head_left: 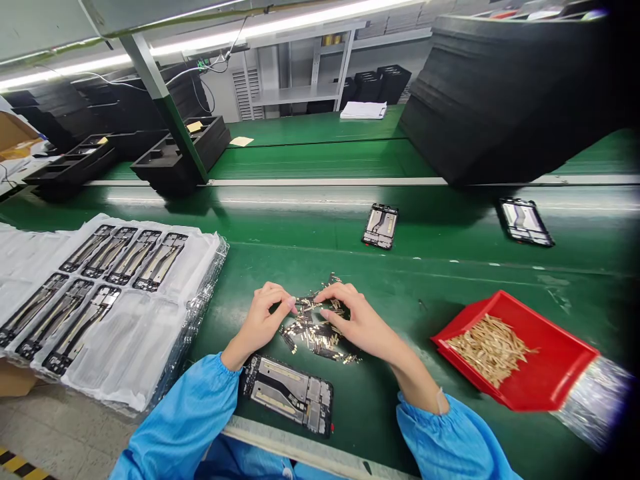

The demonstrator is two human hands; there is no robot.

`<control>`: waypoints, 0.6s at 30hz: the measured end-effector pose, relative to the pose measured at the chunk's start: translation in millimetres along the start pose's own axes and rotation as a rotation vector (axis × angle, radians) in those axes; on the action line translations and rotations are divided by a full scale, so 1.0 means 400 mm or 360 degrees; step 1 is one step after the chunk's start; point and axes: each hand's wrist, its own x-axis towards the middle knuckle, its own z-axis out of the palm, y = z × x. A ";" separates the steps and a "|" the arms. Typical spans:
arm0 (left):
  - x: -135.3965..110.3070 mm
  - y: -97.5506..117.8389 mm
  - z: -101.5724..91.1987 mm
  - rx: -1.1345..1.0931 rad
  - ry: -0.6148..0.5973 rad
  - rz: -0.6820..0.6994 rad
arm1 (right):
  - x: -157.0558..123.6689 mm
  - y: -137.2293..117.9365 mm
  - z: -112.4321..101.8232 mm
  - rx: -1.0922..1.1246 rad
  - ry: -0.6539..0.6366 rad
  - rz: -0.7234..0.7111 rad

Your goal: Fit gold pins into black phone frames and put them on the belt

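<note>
My left hand [266, 315] is closed in a pinch, thumb against forefinger, at the left side of a loose pile of small black-and-gold connector strips [320, 337]. A small strip appears to be at its fingertips. Across the pile, my right hand [357, 320] is curved with thumb and forefinger apart, their tips touching or just above the strips. The palm side of this hand is hidden. Nearest me, below the pile, lies a phone mid-frame [290, 395] with a black flex cable along its metal face and a small red spot at one corner.
At left, a white plastic tray [145, 333] holds several phone frames. A red scoop [545, 360] with small gold-coloured pieces [490, 350] lies right. Farther back are two phone frames [381, 227] [526, 222], black trays [185, 157] and a tall black stack [500, 93].
</note>
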 end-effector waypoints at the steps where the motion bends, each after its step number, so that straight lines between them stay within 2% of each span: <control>1: 0.000 -0.001 -0.001 -0.0015 -0.0012 0.0010 | -0.003 -0.009 0.003 0.0001 -0.0050 -0.0057; 5: -0.001 0.002 0.001 -0.0042 -0.0032 0.0041 | -0.003 -0.033 0.024 0.0071 -0.0088 -0.0203; 11: 0.001 -0.005 0.008 -0.0060 0.0018 0.0089 | 0.002 -0.030 0.027 0.0219 -0.0086 -0.0219; 16: -0.014 -0.007 0.035 -0.0118 0.0200 0.0176 | -0.006 -0.057 0.040 0.0403 0.0079 -0.0194; 18: -0.036 0.013 0.054 -0.0235 0.0130 0.0239 | -0.020 -0.075 0.055 0.0439 0.0166 -0.0221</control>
